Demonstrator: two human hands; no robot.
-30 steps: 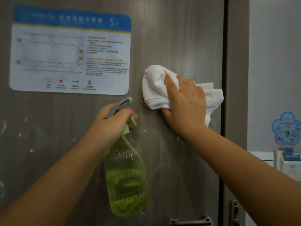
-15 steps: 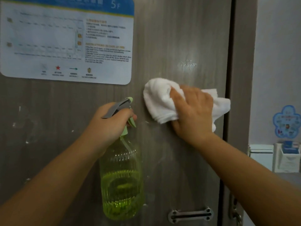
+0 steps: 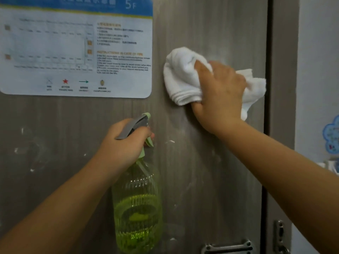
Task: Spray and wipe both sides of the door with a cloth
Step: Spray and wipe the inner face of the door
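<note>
A grey-brown wood-grain door (image 3: 211, 162) fills most of the view, with faint streaks and spots on its surface. My right hand (image 3: 220, 96) presses a bunched white cloth (image 3: 181, 79) flat against the door near its right edge. My left hand (image 3: 126, 142) grips the grey-and-green trigger head of a clear green spray bottle (image 3: 137, 208), partly filled with yellow-green liquid, which hangs upright close to the door below the cloth.
A white and blue floor-plan poster (image 3: 73, 48) is stuck on the door's upper left. A metal plate (image 3: 227, 247) sits at the door's lower right and a latch (image 3: 280, 237) on the frame (image 3: 282, 88). A white wall with a blue sticker (image 3: 332, 134) is at right.
My right hand and the cloth shifted a little to the right and slightly up along the door. The view tilted up and moved closer. The spray bottle has stayed in place.
</note>
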